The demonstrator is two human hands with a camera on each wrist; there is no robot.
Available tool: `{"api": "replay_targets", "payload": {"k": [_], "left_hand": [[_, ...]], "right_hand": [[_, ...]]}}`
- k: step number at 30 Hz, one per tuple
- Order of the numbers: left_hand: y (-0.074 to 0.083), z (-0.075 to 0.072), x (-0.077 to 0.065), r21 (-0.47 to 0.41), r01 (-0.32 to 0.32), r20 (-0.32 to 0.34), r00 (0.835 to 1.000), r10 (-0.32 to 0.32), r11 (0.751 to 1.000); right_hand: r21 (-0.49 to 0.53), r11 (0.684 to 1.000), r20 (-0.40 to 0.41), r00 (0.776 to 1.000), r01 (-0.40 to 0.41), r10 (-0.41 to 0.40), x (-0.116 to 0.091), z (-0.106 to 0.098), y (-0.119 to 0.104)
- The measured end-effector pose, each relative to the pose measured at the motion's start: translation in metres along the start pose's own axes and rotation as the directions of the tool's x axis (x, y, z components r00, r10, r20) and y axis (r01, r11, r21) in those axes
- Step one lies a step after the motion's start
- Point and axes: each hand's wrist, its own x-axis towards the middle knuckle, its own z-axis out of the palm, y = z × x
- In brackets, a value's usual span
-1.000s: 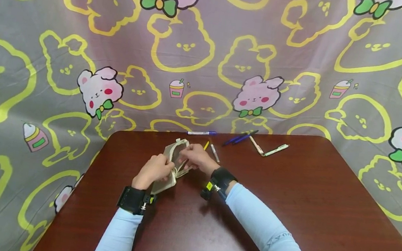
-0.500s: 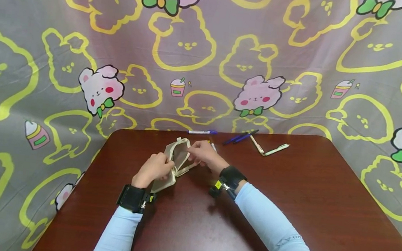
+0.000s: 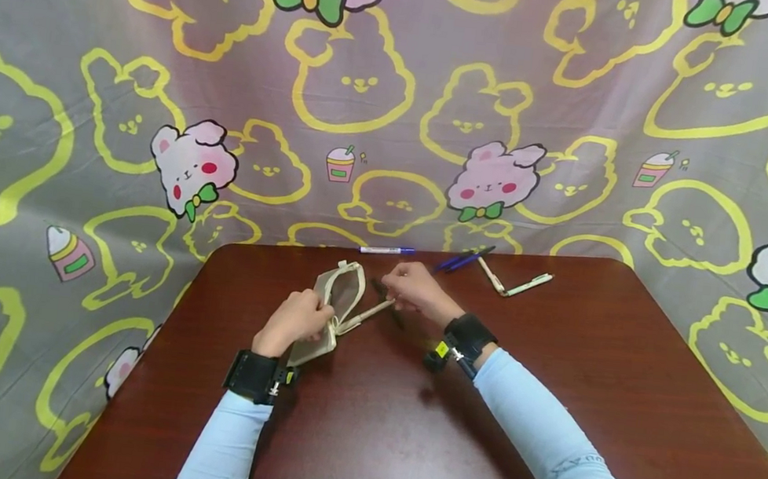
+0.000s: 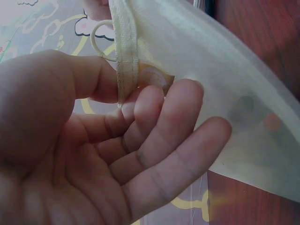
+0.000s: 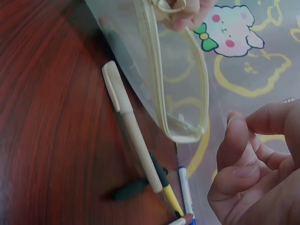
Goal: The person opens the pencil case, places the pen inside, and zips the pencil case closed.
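A cream see-through mesh zip pouch (image 3: 312,348) stands tilted with its mouth open. My left hand (image 3: 293,319) pinches the zipper edge (image 4: 125,51) between thumb and index finger, the other fingers loosely bent against the mesh. Dim dark and orange shapes show through that mesh. My right hand (image 3: 418,291) is just right of the pouch, above the table. In the right wrist view its fingers (image 5: 233,140) are loosely bent with nothing visible between them. A cream capped pen (image 5: 137,140) lies beside the pouch, below that hand. A blurred dark pen (image 5: 131,189) lies across from it.
Near the right hand are a yellow-and-dark pen (image 5: 172,199) and a white marker (image 5: 185,190). Along the back edge lie a blue-capped white marker (image 3: 386,251), dark blue pens (image 3: 461,261), and two pale pens, one cream (image 3: 491,275) and one whitish (image 3: 528,285). A patterned curtain (image 3: 398,115) hangs behind.
My right hand has drawn back rightward from the pouch's mouth, uncovering more of the cream pen and covering the yellow pen and small white marker. My left hand keeps its hold, nearly still.
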Motion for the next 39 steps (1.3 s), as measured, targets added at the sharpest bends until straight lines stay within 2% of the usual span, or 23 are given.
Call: {"api": "replay_targets", "payload": {"k": [5,10,14,19,24,29,39], "left_hand": [[0.001,-0.001,0.001,0.004,-0.008,-0.004,1.0,0.008,1.0],[0.0,-0.001,0.002,0.014,-0.009,-0.009,1.0,0.009,1.0],[-0.003,0.0,0.002,0.012,0.002,-0.005,1.0,-0.002,1.0],[-0.004,0.0,0.001,0.005,0.009,-0.003,1.0,-0.009,1.0],[-0.004,-0.003,0.001,0.013,0.011,-0.003,1.0,-0.011,1.0],[-0.005,-0.005,0.0,0.008,0.015,0.013,1.0,-0.015,1.0],[-0.002,-0.008,0.0,0.004,0.008,0.02,1.0,-0.008,1.0]], "right_hand": [[-0.017,1.0,0.004,1.0,0.019,-0.019,-0.002,-0.01,0.004],[-0.13,0.991,0.019,0.999,0.028,-0.026,-0.001,-0.025,0.009],[-0.18,0.983,0.032,0.999,0.026,-0.021,-0.003,-0.039,0.009],[-0.277,0.96,0.01,1.0,0.027,-0.025,-0.005,-0.057,0.009],[-0.362,0.932,-0.02,1.0,0.007,-0.016,-0.006,-0.075,0.012],[-0.39,0.921,-0.024,1.0,-0.014,0.005,-0.011,-0.097,0.016],[-0.454,0.886,-0.095,0.994,-0.089,0.051,-0.014,-0.14,0.026]]}}
